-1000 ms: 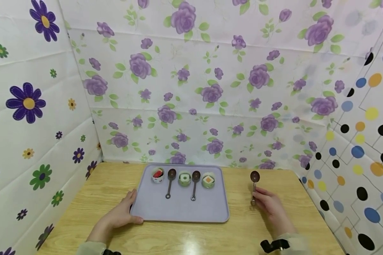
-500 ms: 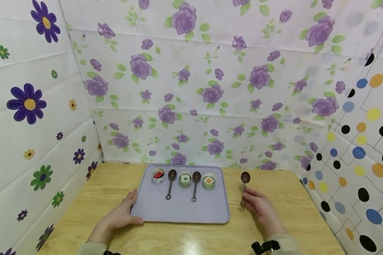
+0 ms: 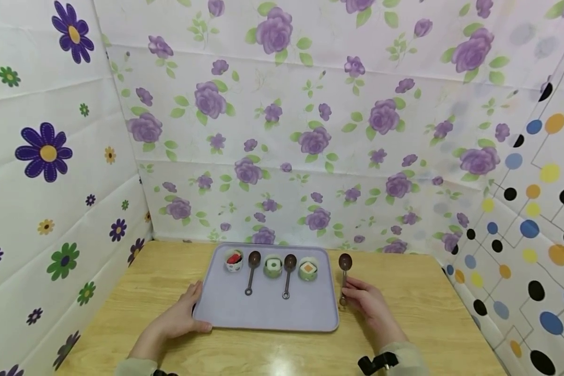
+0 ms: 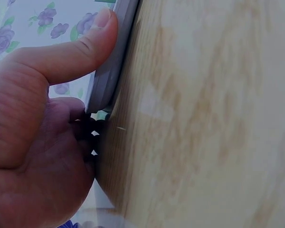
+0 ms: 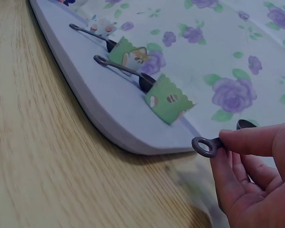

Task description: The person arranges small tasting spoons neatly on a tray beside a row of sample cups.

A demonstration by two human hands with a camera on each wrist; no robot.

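Observation:
My right hand pinches the handle of a dark brown spoon, just right of the lilac tray. In the right wrist view, the ring end of its handle sticks out between thumb and fingertips. At the tray's front left corner is my left hand, thumb along the front edge and fingers on the left side. Two like spoons lie on the tray, a left spoon and a right spoon, between three small cups: a white cup, a middle green cup and a right green cup.
The cups hold sushi-like pieces: a red-topped piece, a white one with a green centre and a white one with an orange square. A wood-grain table lies underneath, with a flowered cloth standing behind it.
My right hand has moved left with the spoon, from well out on the table to close beside the tray's right edge. The left hand stays at the tray's corner.

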